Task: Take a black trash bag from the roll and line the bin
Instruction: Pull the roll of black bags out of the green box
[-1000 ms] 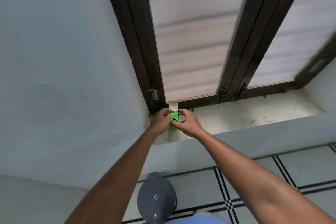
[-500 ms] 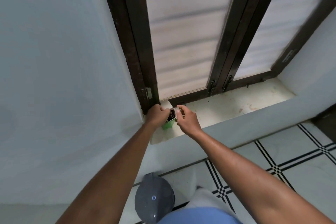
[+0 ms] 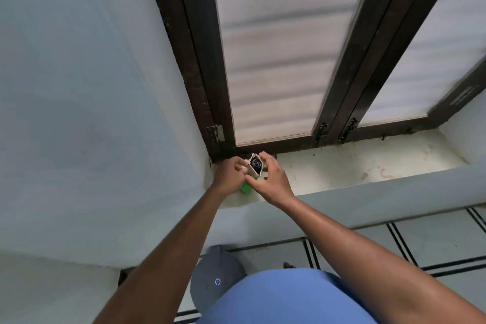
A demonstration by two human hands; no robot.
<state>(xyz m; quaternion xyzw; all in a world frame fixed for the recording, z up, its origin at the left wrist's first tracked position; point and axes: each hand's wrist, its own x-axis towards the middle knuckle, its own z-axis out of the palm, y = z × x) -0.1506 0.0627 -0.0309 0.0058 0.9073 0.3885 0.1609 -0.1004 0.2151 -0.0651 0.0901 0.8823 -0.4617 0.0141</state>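
Note:
A small green and white box (image 3: 254,169) stands on the left end of the window sill (image 3: 342,168), its top flaps spread apart. Inside the opening I see the black roll of trash bags (image 3: 255,163). My left hand (image 3: 230,175) grips the box from the left. My right hand (image 3: 271,179) touches the box from the right, thumb low on its front, fingers at the top flap. Down on the floor below the sill is the grey bin (image 3: 214,279) with its lid closed, partly hidden by my left forearm and my blue shirt.
A dark-framed window (image 3: 278,60) with frosted panes rises behind the sill. A pale wall (image 3: 92,113) closes in on the left. The floor (image 3: 394,244) has light tiles with black lines. The sill surface is stained toward the right.
The box's top flaps have been opened and the black roll inside now shows. Both hands stayed at the box; the view shifted a little.

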